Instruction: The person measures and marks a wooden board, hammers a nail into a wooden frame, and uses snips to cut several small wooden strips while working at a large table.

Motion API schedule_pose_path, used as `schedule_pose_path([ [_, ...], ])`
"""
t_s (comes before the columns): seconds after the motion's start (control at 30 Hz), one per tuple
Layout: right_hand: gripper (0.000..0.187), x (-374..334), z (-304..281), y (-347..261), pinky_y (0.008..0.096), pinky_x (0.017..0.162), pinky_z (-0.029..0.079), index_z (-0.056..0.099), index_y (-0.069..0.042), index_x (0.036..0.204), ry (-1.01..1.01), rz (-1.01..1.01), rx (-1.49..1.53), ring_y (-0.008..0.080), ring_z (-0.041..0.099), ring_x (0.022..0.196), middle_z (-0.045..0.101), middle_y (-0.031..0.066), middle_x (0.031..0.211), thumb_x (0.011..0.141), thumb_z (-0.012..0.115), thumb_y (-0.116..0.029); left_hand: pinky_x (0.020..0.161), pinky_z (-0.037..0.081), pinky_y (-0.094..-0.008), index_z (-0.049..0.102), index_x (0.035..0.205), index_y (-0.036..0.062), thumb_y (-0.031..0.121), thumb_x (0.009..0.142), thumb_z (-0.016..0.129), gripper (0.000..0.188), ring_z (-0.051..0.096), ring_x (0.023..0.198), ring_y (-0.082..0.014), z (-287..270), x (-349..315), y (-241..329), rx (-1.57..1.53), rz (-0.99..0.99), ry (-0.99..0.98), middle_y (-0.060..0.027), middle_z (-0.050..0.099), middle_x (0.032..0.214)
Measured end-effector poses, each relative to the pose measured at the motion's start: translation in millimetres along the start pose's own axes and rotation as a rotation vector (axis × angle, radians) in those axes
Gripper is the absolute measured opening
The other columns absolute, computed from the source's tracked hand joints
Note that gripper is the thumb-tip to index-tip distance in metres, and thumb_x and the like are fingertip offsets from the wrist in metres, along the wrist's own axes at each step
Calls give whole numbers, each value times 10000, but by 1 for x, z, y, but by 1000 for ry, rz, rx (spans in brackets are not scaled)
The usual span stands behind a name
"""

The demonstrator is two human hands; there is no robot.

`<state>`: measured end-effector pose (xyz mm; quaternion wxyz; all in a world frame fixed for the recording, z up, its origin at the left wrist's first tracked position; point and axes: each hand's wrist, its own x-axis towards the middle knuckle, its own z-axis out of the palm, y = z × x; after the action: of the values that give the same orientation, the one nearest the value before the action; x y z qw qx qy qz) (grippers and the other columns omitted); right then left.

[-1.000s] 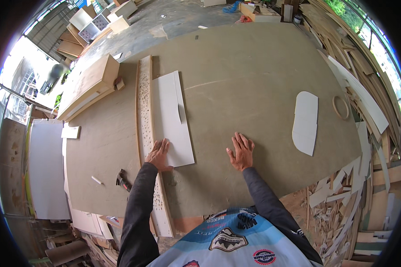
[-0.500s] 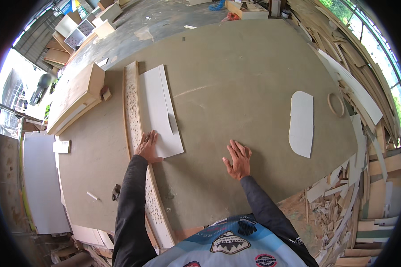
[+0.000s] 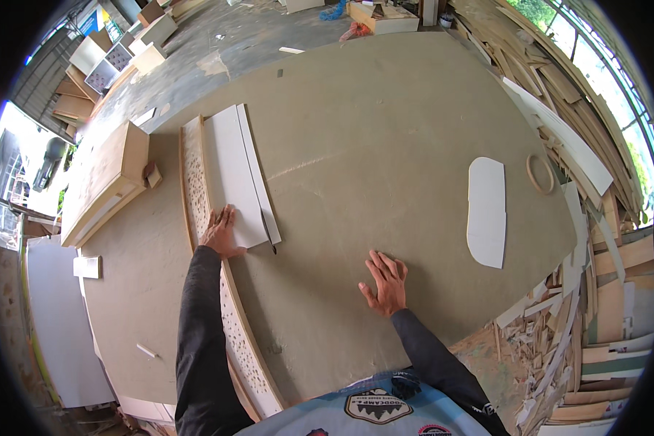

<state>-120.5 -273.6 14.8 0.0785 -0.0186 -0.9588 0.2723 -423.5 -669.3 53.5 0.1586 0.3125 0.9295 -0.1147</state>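
My left hand (image 3: 220, 232) lies with its fingers stretched out over the near left corner of a white panel (image 3: 230, 171) and the edge beside it. Under and along that hand runs a long wooden strip frame (image 3: 194, 156) with a speckled white face. A lengthwise slit divides the panel from a narrow white strip (image 3: 260, 172) on its right. At the near end a thin dark tip (image 3: 273, 248) sticks out; I cannot tell what it is. My right hand (image 3: 386, 283) holds nothing and rests, fingers apart, on the large brown board (image 3: 356, 196).
On the right lie a white round-cornered panel (image 3: 486, 212) and a wooden ring (image 3: 540, 174). Scrap wood (image 3: 538, 327) heaps up past the board's edge. A wooden box (image 3: 109, 185) stands at left, near a small white block (image 3: 87, 267) and a white stick (image 3: 147, 351).
The slit now reaches the panel's near end, where a dark tip shows. The view has shifted, so most things sit further left. Both hands keep much the same pose.
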Motion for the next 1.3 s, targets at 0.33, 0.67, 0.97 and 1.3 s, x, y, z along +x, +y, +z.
schedule_pose_path([
  [0.33,692,2,-10,-8,560,1142,177,535,-21,1339,-59,-7,-32,290,306,1416,372,85,1581,893,559,-550,1260,105,-479,150,1582,14,609,691,760,1232,191,1513,-364,-42,95,-61,20,-36,-112,-175,153,1654],
  [0.67,736,8,-12,-9,599,1103,219,521,-37,1338,-111,40,-52,301,299,1395,350,80,1588,852,576,-587,1218,250,-496,173,1560,-12,488,851,672,1001,218,1454,-523,-79,238,6,37,229,-78,-286,150,1617],
  [0.97,725,1,-11,-8,574,1102,227,518,-18,1325,-71,-1,-8,312,303,1393,352,117,1575,882,535,-592,1093,384,-627,189,1567,49,429,830,683,966,260,1373,-640,-71,257,127,31,354,-41,-311,194,1595],
  [1.3,639,-1,11,22,494,1074,322,518,-19,1330,641,232,518,379,407,1321,378,220,1499,952,476,-533,1090,360,-645,244,1550,18,343,803,727,947,286,1370,-617,-66,118,344,55,626,55,-240,248,1600],
])
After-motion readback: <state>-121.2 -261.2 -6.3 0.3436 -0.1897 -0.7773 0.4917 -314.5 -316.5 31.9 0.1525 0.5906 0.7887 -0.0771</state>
